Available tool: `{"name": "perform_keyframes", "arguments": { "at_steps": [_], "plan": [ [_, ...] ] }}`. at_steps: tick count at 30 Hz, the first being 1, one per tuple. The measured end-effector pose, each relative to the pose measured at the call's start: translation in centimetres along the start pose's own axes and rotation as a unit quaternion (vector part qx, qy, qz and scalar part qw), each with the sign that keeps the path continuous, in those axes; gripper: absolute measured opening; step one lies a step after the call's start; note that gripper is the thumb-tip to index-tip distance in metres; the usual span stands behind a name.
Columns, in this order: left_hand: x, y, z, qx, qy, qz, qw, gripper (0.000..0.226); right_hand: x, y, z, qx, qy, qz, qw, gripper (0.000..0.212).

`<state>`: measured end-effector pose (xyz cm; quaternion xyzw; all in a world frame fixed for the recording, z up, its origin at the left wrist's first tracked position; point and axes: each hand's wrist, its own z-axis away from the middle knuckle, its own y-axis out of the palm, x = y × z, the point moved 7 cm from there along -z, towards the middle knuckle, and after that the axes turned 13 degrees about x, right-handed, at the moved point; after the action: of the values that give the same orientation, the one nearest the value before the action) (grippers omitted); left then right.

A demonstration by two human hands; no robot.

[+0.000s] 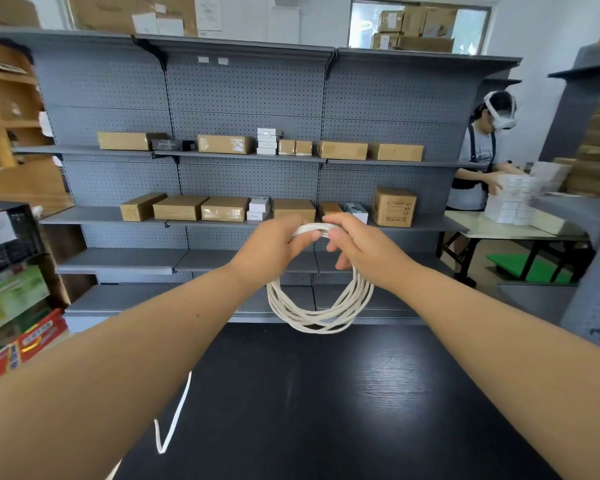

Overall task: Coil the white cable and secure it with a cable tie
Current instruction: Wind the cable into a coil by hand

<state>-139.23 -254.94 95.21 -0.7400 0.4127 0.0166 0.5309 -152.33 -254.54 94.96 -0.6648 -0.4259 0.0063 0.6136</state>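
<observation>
Both hands are closed on the top of one cable coil, side by side and nearly touching. The left hand [274, 245] has its fingers curled round the bunched strands, and the right hand [364, 249] pinches the same bunch with thumb and fingers. The white cable [321, 315] hangs below them as a round, loose coil of several turns, its strands slightly spread at the bottom, held in the air above the far edge of the black desk [343, 410]. One loose end [175, 419] trails down past the left forearm.

Behind stands a grey pegboard shelf rack [243, 98] with brown and white boxes. One cardboard box [394, 206] bears printed marks too small to read. The red and green packets [25, 341] on the left carry illegible writing.
</observation>
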Motion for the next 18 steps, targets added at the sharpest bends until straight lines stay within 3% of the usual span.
{"name": "perform_keyframes", "arguments": {
  "at_steps": [3,8,12,18],
  "plan": [
    [0.0,0.4,0.2,0.028,-0.005,0.054,0.998,0.034,-0.3,0.2,0.1,-0.019,-0.011,0.018,1.0,0.025],
    [0.0,0.9,0.4,0.029,-0.024,0.168,0.985,0.028,0.1,-0.5,0.0,-0.072,-0.023,0.064,0.995,0.027],
    [1.5,2.0,0.7,0.024,-0.075,0.298,0.951,0.03,-0.4,-1.7,0.6,-0.123,-0.019,0.054,0.991,0.026],
    [1.8,3.0,0.8,0.149,-0.115,0.356,0.916,0.023,-0.8,-2.9,1.6,-0.107,-0.02,0.101,0.989,0.03]
  ]
}}
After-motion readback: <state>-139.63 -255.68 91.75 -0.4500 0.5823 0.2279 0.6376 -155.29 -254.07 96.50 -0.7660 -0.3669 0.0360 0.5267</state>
